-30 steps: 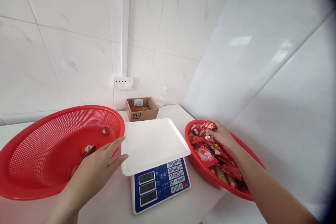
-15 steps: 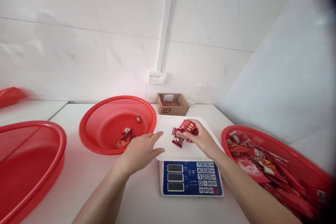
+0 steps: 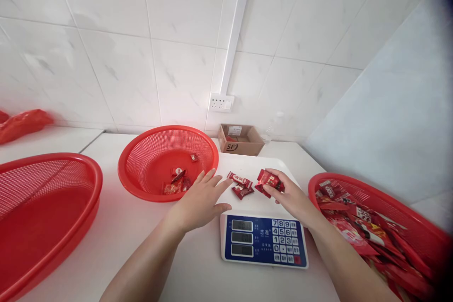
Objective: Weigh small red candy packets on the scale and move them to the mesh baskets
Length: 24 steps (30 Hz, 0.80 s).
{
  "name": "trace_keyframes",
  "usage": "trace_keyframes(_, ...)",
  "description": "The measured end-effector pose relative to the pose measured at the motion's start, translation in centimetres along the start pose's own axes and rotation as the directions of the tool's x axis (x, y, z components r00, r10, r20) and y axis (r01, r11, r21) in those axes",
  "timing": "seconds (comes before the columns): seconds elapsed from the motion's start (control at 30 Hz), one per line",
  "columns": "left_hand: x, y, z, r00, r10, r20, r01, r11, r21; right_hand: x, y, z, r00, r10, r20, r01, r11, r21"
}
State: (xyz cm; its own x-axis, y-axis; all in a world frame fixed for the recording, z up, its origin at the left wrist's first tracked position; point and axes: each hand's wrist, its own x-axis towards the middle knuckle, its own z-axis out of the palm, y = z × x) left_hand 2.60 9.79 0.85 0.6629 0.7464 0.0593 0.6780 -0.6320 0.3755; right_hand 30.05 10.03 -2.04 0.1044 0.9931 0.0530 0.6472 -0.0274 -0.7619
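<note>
At the far left, a large red plastic basket with mesh sides [image 3: 92,203] is cut off by the view, and no packets are seen in its visible part. In the round red mesh-sided basket [image 3: 152,160] beside it, a few small red wrapped packets [image 3: 177,181] lie towards the right side. The left hand [image 3: 200,203] is held palm down with its fingers spread, between this basket and the scale; nothing is seen in its grip, and whether the pan is touched cannot be told. Two small red packets [image 3: 242,186] lie together on the flat white pan [image 3: 247,205] of a scale with a blue keypad panel [image 3: 260,240], whose displays are too faint to be read. Over the pan's right part, shiny red packets [image 3: 267,181] are pinched between the thumb and fingers of the right hand [image 3: 292,196]. By appearance, only a small share has been placed on the pan, while a large heap of mixed red packets [image 3: 371,231] is left in the red basket at the right [image 3: 311,191]. All this is carried by a smooth white counter [image 3: 198,264]; at its left back a crumpled red plastic bag [image 3: 28,122] is seen. Behind, white marbled tiles [image 3: 106,56] are crossed by a white conduit [image 3: 236,33] above a socket [image 3: 222,102], with an open brown cardboard box [image 3: 244,146] and a clear bottle [image 3: 275,125] set near the wall.
</note>
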Motion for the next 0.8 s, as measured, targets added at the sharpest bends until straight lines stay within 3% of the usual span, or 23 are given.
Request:
trace_keyframes(0.2, -0.1, 0.0, 0.1, 1.000, -0.006, 0.008, 0.006, 1.000, 0.022, 0.6, 1.7, -0.1, 1.000, 0.001, 0.007, -0.001, 1.000, -0.008)
trace_keyframes(0.4, -0.1, -0.2, 0.4, 1.000, 0.006, 0.000, -0.006, 1.000, 0.011, 0.7, 2.1, 0.2, 0.986, -0.069, -0.152, 0.059, 0.996, -0.066)
trace_keyframes(0.63, -0.1, -0.3, 0.6, 1.000, 0.013, -0.012, -0.013, 1.000, -0.002, -0.4, 0.8, 1.1, 0.979, -0.187, 0.082, 0.202, 0.942, -0.268)
trace_keyframes(0.8, -0.2, -0.1, 0.4, 1.000, -0.002, 0.011, 0.001, 1.000, 0.009, -0.8, 0.3, 1.8, 0.964, -0.254, 0.076, 0.264, 0.893, -0.364)
